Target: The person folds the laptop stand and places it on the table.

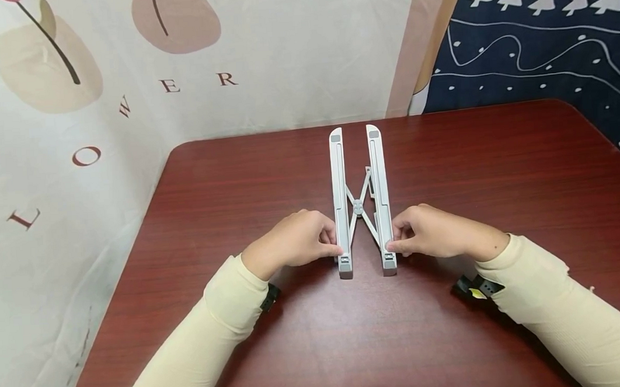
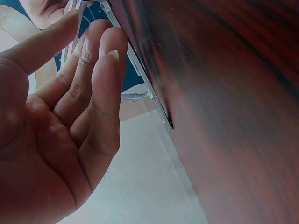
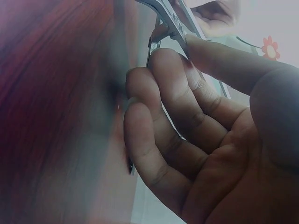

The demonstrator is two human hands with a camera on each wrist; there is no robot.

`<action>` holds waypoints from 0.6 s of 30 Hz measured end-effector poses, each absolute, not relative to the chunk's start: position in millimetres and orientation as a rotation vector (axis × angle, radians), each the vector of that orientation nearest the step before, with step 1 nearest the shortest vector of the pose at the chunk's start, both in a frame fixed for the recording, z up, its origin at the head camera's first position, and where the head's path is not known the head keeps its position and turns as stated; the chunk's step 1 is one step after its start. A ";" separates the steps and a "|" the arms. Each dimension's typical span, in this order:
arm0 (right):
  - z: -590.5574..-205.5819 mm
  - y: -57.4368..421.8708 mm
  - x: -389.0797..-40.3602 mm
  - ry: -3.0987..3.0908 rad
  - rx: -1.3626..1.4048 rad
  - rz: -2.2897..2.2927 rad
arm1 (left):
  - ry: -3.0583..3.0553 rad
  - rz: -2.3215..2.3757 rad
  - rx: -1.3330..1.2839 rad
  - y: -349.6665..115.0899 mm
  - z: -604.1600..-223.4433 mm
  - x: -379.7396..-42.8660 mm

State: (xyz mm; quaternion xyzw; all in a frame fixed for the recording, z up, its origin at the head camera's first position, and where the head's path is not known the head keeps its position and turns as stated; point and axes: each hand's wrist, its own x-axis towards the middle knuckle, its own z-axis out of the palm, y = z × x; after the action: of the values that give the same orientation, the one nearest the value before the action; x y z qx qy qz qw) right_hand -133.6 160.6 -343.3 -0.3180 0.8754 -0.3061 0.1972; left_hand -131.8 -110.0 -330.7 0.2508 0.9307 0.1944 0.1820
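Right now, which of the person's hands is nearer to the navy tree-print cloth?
Right. The right hand grips the right silver bar, in front and left of the navy cloth; the left hand, at the left silver bar, is farther away.

The folding stand (image 1: 358, 208) rests on the table (image 1: 498, 166), hanging cloths (image 1: 303, 59) behind.

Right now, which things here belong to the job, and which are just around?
In the job:
- silver folding stand
- left hand, pinching its left rail
- right hand, pinching its right rail

Just around:
- table beneath
- pale lettered cloth
- navy tree-print cloth
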 end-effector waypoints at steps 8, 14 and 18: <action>-343.7 159.5 -133.6 2.464 -0.898 -0.857 | 2.628 0.548 0.716 -109.6 -329.6 -131.1; -343.8 158.1 -133.0 2.459 -0.895 -0.868 | 2.633 0.539 0.717 -109.4 -329.0 -130.2; -343.7 157.0 -132.3 2.456 -0.894 -0.873 | 2.636 0.537 0.726 -109.2 -329.2 -130.2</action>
State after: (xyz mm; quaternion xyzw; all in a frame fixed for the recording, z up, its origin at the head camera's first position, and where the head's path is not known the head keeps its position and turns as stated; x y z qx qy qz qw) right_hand -132.3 157.0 -343.7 -0.3184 0.8748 -0.3110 0.1916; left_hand -130.2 -109.2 -329.2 0.2566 0.9311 0.1898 0.1764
